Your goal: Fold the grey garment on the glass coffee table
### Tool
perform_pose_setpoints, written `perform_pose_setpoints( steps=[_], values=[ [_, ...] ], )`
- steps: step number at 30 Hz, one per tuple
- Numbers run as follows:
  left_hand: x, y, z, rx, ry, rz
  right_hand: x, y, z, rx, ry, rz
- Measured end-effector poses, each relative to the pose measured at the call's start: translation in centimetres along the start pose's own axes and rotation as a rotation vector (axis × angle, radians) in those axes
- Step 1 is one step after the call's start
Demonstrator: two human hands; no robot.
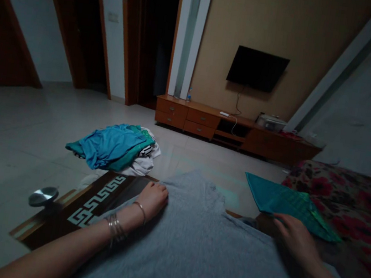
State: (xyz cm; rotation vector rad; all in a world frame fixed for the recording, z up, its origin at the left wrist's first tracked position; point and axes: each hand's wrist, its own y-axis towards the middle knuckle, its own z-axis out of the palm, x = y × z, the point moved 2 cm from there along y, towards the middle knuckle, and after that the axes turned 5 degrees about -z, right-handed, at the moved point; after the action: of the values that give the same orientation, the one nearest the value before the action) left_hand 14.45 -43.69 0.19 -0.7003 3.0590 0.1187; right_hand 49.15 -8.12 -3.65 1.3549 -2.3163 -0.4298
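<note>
A grey T-shirt lies spread flat on a dark glass table with a white key-pattern border. My left hand, wrist ringed with bangles, rests on the shirt's left shoulder edge with fingers curled down onto the cloth. My right hand lies at the shirt's right side, fingers stretched toward a folded teal garment and touching its near edge.
A heap of blue, teal and white clothes sits at the table's far end. A round metal lid lies at the left. A floral sofa stands at the right. A wooden TV cabinet lines the far wall.
</note>
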Motion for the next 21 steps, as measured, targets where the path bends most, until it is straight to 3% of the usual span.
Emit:
perform_pose_setpoints(
  steps=[3,5,8,11,14,17,19,21],
  values=[
    [0.1,-0.2,1.4,-0.051,-0.09,0.042,8.9,9.4,4.9,0.174,0.181,-0.104],
    [0.5,-0.5,2.3,-0.051,-0.122,0.06,13.3,14.3,8.6,0.296,0.207,-0.087],
    [1.1,-0.7,2.7,-0.045,-0.144,0.053,17.8,19.5,13.2,0.45,0.187,0.013],
    [1.4,-0.8,2.5,-0.05,-0.154,0.053,20.4,22.5,15.8,0.549,0.143,0.084],
    [1.4,-1.0,2.3,-0.067,-0.157,0.082,21.6,23.9,16.5,0.634,0.137,0.11],
    [1.4,-1.1,2.4,-0.068,-0.159,0.095,21.8,24.3,15.6,0.692,0.195,0.088],
    [1.3,-1.2,2.6,-0.058,-0.154,0.088,21.8,24.2,14.3,0.647,0.231,0.064],
    [1.2,-1.2,2.7,-0.046,-0.138,0.074,22.0,23.6,12.3,0.511,0.233,0.0]
  ],
)
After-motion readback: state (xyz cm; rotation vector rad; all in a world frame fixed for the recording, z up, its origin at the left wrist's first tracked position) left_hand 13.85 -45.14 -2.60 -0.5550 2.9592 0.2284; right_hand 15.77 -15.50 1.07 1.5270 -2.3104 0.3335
